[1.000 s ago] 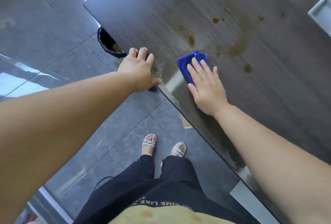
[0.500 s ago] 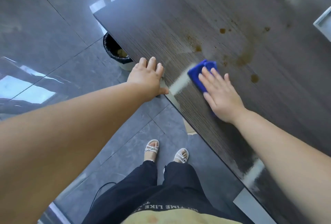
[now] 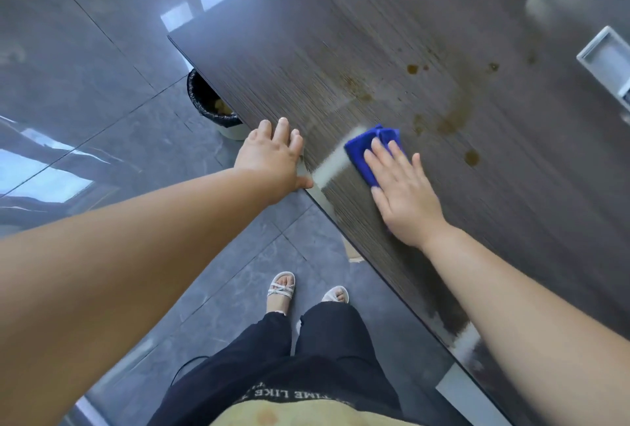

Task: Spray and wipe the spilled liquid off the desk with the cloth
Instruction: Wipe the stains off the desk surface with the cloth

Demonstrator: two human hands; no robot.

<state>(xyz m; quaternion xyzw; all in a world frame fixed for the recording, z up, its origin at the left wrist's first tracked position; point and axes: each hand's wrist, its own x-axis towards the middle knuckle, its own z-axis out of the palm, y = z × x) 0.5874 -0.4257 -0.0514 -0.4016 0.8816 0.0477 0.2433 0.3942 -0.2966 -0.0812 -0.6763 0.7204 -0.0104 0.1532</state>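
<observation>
A dark wood-grain desk (image 3: 341, 33) carries brown spilled liquid (image 3: 453, 119) in smears and separate drops. A folded blue cloth (image 3: 361, 149) lies flat on the desk just left of the spill. My right hand (image 3: 402, 190) presses down on the cloth with fingers spread, covering most of it. My left hand (image 3: 272, 159) rests on the desk's near edge, fingers on top and thumb along the rim, holding nothing. No spray bottle is in view.
A bin with a black liner (image 3: 214, 108) stands on the tiled floor under the desk's edge. A grey metal cable box (image 3: 603, 61) is set into the desk at the far right. My feet in sandals (image 3: 283, 292) stand by the desk.
My right hand has slid the cloth along the desk towards the brown spill, leaving a wet streak behind it. My left hand stays on the edge. The view has shifted.
</observation>
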